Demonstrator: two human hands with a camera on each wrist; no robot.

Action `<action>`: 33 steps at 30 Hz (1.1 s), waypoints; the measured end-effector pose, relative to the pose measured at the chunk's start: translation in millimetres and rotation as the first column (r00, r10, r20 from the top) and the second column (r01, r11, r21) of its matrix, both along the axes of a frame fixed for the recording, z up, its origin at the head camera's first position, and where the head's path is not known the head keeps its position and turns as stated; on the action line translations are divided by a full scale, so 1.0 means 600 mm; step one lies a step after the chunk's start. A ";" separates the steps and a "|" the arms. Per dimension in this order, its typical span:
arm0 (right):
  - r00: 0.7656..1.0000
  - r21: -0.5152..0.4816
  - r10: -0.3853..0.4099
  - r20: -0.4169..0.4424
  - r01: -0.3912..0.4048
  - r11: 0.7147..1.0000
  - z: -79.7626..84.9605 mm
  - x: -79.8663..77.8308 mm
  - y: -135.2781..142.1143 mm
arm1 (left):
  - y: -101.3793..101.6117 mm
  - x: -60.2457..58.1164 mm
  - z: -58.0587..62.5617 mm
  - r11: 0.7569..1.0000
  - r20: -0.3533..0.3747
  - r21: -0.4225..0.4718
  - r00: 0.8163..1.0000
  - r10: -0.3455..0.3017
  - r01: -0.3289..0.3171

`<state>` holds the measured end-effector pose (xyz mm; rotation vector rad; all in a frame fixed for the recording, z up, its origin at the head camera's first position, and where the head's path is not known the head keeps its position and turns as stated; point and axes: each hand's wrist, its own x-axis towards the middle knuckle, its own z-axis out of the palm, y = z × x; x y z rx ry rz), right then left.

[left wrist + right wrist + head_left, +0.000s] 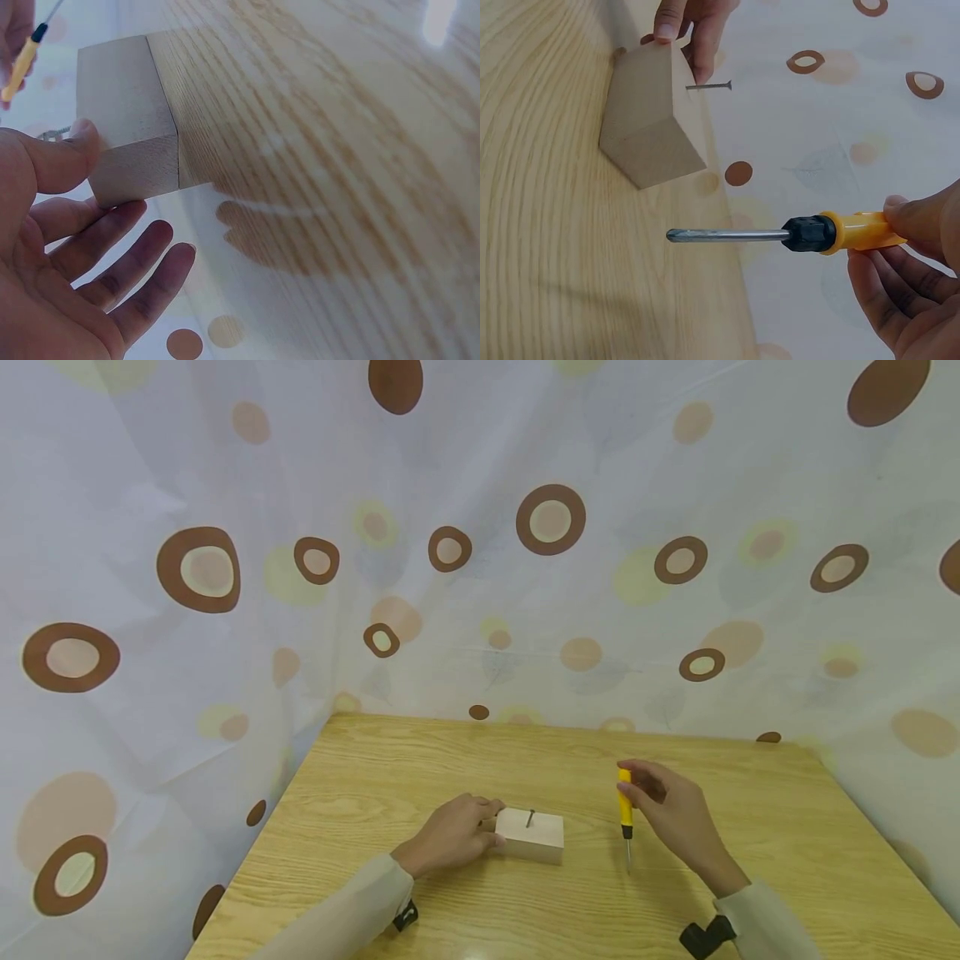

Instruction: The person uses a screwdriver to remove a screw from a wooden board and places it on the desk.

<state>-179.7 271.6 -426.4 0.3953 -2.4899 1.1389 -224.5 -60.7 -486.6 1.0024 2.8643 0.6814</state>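
Note:
A pale wooden block [534, 839] lies on the table, a screw [530, 818] standing slightly tilted out of its top. My left hand [455, 837] pinches the block's left end between thumb and fingers; in the left wrist view the outer fingers [154, 251] spread off it. To the right of the block, my right hand [675, 810] grips a yellow-handled screwdriver [626, 806] by the upper handle with thumb and fingertips. Its metal shaft [727, 235] points down, apart from the screw. The shaft's tip shows plainly in the right wrist view.
The wood-grain table [420, 752] runs back to a white sheet [480, 610] with brown and beige circles, which hangs behind and at both sides. Black straps [707, 937] sit at both wrists.

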 end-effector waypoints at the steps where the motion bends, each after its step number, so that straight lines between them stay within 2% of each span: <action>1: 1.000 0.002 -0.006 0.009 0.006 1.000 -0.003 0.001 0.004 | 0.000 0.000 0.000 1.000 -0.001 -0.001 1.000 0.000 0.000; 12: 0.995 0.068 -0.052 0.086 0.046 0.997 -0.036 0.013 0.036 | -0.001 0.000 -0.002 1.000 -0.004 -0.007 1.000 0.000 0.000; 22: 0.979 0.052 -0.065 0.195 0.055 0.997 -0.061 0.014 0.051 | -0.001 0.002 0.002 1.000 0.000 0.001 1.000 -0.006 0.006; 33: 0.968 0.069 -0.070 0.242 0.055 0.996 -0.076 0.010 0.057 | -0.001 0.005 0.003 1.000 -0.008 0.005 1.000 -0.012 0.012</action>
